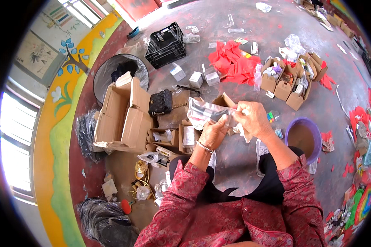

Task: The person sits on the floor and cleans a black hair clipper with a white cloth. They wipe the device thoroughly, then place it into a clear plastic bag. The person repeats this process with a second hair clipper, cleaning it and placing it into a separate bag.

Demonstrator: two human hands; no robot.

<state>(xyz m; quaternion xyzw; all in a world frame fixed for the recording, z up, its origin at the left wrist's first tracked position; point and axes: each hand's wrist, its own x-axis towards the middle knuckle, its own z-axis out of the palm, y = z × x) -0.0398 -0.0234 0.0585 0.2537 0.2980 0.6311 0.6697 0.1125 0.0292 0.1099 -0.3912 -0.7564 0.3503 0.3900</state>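
In front of my knees I hold a clear plastic bag [206, 113] with something grey and dark-striped inside; its exact kind is not plain. My left hand [214, 132], a bangle at its wrist, pinches the bag's lower right side. Closed on the bag's right end is my right hand [252, 119], with a whitish crumpled piece [246, 133] hanging below its fingers. Directly beyond the bag stands an open cardboard box [224, 100], partly hidden by it. Left of my hands, small open cartons hold a white packet [189, 136] and plastic-wrapped items [164, 136].
A large open carton [123, 111], a black quilted bag [160, 102], a black crate [165, 45] and a lined bin [121, 74] stand left. Red cloth [235, 61] and filled small boxes [292, 82] lie ahead right. A purple bucket [304, 138] of brown water stands by my right knee.
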